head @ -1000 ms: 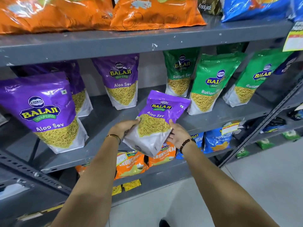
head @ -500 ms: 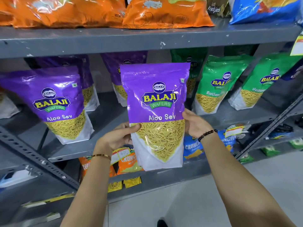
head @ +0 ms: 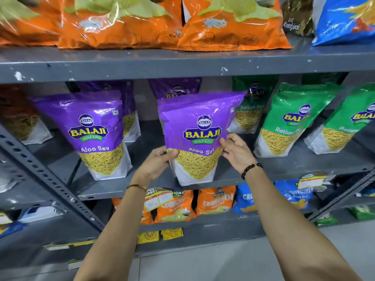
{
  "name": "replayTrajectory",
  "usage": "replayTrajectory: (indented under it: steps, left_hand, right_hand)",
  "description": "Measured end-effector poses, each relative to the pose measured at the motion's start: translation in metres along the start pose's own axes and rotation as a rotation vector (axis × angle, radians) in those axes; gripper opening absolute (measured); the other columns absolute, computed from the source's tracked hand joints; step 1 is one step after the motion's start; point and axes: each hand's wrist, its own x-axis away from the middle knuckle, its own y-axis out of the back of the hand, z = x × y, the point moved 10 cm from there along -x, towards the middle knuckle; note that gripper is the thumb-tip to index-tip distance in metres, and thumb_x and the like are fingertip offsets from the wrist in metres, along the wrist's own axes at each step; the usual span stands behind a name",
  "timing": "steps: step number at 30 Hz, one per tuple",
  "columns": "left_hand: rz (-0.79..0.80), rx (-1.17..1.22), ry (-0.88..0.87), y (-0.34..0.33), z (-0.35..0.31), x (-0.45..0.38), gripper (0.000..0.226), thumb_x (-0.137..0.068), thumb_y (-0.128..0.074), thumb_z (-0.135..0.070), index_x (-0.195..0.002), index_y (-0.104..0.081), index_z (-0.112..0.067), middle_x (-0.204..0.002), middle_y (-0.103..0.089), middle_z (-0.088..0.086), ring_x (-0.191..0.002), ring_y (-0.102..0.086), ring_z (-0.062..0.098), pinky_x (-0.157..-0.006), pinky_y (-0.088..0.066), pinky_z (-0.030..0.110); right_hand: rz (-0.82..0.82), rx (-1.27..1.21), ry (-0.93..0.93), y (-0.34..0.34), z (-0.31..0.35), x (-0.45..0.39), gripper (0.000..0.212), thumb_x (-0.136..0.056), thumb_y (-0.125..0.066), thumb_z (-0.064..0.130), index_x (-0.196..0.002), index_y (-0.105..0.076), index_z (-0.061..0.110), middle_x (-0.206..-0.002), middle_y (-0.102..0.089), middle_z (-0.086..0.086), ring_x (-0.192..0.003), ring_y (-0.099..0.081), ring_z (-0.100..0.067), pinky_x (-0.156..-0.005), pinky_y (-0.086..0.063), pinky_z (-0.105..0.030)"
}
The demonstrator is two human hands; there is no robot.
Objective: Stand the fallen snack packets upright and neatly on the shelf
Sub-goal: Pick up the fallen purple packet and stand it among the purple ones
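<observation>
A person's two bare hands steady a purple Balaji Aloo Sev packet [head: 197, 136] standing upright at the front edge of a grey metal shelf [head: 284, 171], near the middle of its length. At the shelf's left end, a slanted perforated steel brace [head: 46, 177] crosses in front, and another purple Aloo Sev packet [head: 95, 134] stands upright just behind the front edge, with more purple packets toward the back edge. The left hand [head: 155, 165], a thin gold bangle [head: 136, 187] at its wrist, grasps the held packet's lower left side, thumb across the clear window of yellow sev. The right hand [head: 236, 152], wearing a black bead bracelet [head: 250, 169], pinches the packet's right edge between thumb and fingertips, the other fingers loosely curled. The packet's base sits at the shelf's front lip; whether it bears its own weight cannot be told. To the right, green Balaji Ratlami Sev packets [head: 292, 120] stand along the shelf toward its right end, leaning slightly. Orange snack bags [head: 129, 23] lie on the shelf above, and orange Crunchem packets [head: 215, 199] and blue ones [head: 295, 194] fill the shelf below.
</observation>
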Motion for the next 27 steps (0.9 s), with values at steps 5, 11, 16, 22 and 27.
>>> replayTrajectory:
  steps: [5, 11, 16, 22, 27]
  left_hand:
    - [-0.092, -0.071, -0.083, 0.024, -0.012, -0.026, 0.025, -0.093, -0.046, -0.003, -0.099, -0.066, -0.018, -0.087, -0.076, -0.014, -0.086, -0.068, 0.001, -0.075, -0.053, 0.015]
    - [-0.250, -0.062, -0.093, 0.047, 0.018, -0.022, 0.027, -0.090, -0.053, -0.003, -0.116, -0.058, -0.005, -0.112, -0.067, 0.007, -0.101, -0.062, 0.015, -0.086, -0.051, 0.020]
    - [-0.336, -0.200, 0.017, 0.033, 0.061, -0.008, 0.053, -0.072, -0.067, 0.013, -0.121, -0.048, 0.005, -0.123, -0.056, 0.026, -0.104, -0.053, 0.027, -0.087, -0.049, 0.043]
    - [-0.413, -0.086, 0.044, 0.028, 0.070, -0.009, 0.074, -0.068, -0.063, 0.022, -0.133, -0.037, -0.003, -0.134, -0.051, 0.014, -0.121, -0.050, 0.028, -0.079, -0.058, 0.035]
    - [-0.463, -0.086, 0.096, 0.040, 0.076, -0.001, 0.072, -0.072, -0.065, 0.015, -0.134, -0.037, -0.008, -0.136, -0.052, 0.012, -0.121, -0.052, 0.026, -0.084, -0.052, 0.026]
  right_hand:
    - [-0.056, 0.023, 0.021, -0.009, -0.012, -0.032, 0.019, -0.090, -0.049, -0.001, -0.080, -0.055, 0.014, -0.064, -0.072, 0.010, -0.063, -0.065, -0.003, -0.074, -0.052, -0.026]
    - [-0.052, 0.055, -0.093, 0.005, -0.047, -0.049, 0.035, -0.090, -0.048, -0.003, -0.116, -0.057, 0.018, -0.113, -0.063, 0.006, -0.104, -0.057, -0.007, -0.086, -0.044, -0.025]
    - [0.021, 0.326, -0.222, 0.001, -0.100, -0.033, 0.073, -0.076, -0.053, -0.022, -0.140, -0.035, 0.007, -0.144, -0.043, -0.009, -0.129, -0.043, -0.019, -0.106, -0.036, -0.032]
    - [-0.010, 0.396, -0.209, -0.009, -0.115, -0.029, 0.075, -0.076, -0.061, -0.016, -0.140, -0.036, 0.014, -0.129, -0.053, 0.003, -0.118, -0.051, -0.014, -0.095, -0.044, -0.029]
    - [-0.027, 0.458, -0.221, -0.009, -0.111, -0.027, 0.069, -0.078, -0.062, -0.011, -0.138, -0.039, 0.014, -0.137, -0.050, -0.004, -0.109, -0.051, -0.013, -0.090, -0.043, -0.029]
